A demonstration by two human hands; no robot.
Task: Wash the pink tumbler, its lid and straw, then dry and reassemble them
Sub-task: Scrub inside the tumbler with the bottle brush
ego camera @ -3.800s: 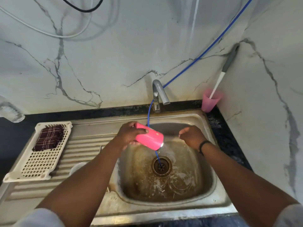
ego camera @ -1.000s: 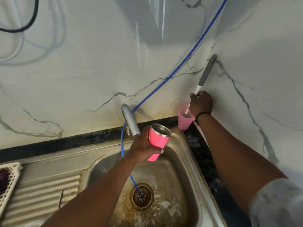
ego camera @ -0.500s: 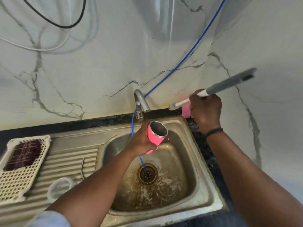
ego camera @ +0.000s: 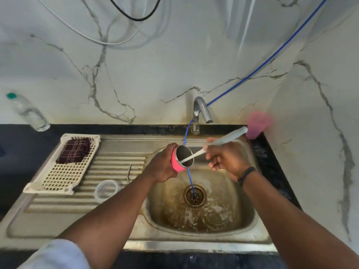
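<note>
My left hand (ego camera: 162,167) grips the pink tumbler (ego camera: 177,165) over the back left of the sink basin (ego camera: 229,226), its steel mouth tilted up and to the right. My right hand (ego camera: 226,159) holds a long brush (ego camera: 227,137) with a grey handle. Its white stem slants down into the tumbler's mouth and the bristle end is hidden inside. A clear round lid (ego camera: 106,190) lies on the ribbed drainboard. A thin straw (ego camera: 128,173) lies on the ribs just above it.
A cream plastic rack (ego camera: 58,177) with a folded dark checked cloth (ego camera: 74,150) sits at the drainboard's left. The tap (ego camera: 202,109) stands behind the basin, with a blue hose (ego camera: 189,175) running into the drain. A pink cup (ego camera: 256,124) stands in the right corner; a clear bottle (ego camera: 27,111) leans at left.
My right hand lifted the brush out of the pink cup, swung it over the sink and put its head into the tumbler. My left hand kept hold of the tumbler.
</note>
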